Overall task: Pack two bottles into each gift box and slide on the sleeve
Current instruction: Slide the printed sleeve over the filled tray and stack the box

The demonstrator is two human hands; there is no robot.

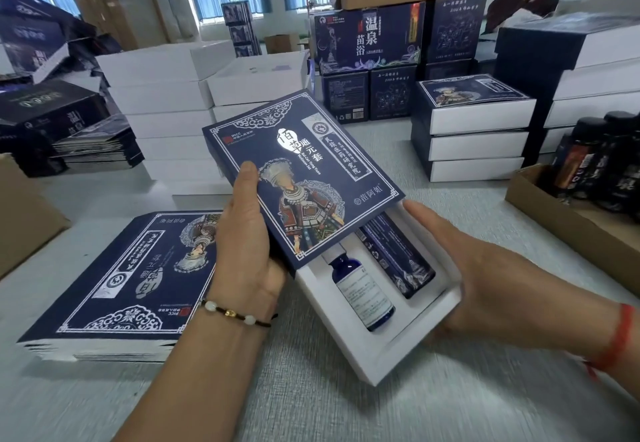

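A white gift box (412,341) is held above the table, with a dark blue printed sleeve (304,171) covering its far half. In the uncovered near half lie a blue glass bottle with a white label (362,294) and a dark blue bottle (398,258) side by side. My left hand (247,234) grips the sleeve's left edge, thumb on top. My right hand (485,282) holds the box's right side from underneath, fingers along its wall.
A stack of flat blue sleeves (114,286) lies at the near left. White boxes (166,102) are piled behind, finished sleeved boxes (474,130) at the right. A cardboard tray of dark bottles (595,171) stands far right. Brown cartons line the left edge.
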